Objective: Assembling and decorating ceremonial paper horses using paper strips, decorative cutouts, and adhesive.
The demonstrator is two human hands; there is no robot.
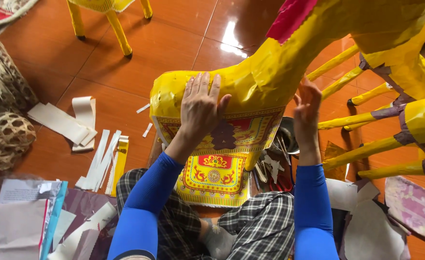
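Observation:
A large yellow paper animal figure point(270, 72) stands in front of me, its rump toward my lap. A red and yellow patterned paper cloth point(215, 173) hangs down from its back end. My left hand point(200, 108) lies flat with fingers spread on the yellow rump, just above the patterned band. My right hand point(308, 108) presses against the figure's right flank with fingers up, holding nothing that I can see. Both arms wear blue sleeves.
Yellow stick legs point(362, 118) of more figures crowd the right side. White paper strips point(99, 161) lie on the orange tiled floor at left, beside woven bamboo frames point(3, 135). Sheets of grey and purple paper point(415, 207) surround my lap. Another figure's yellow legs point(118, 31) stand at top left.

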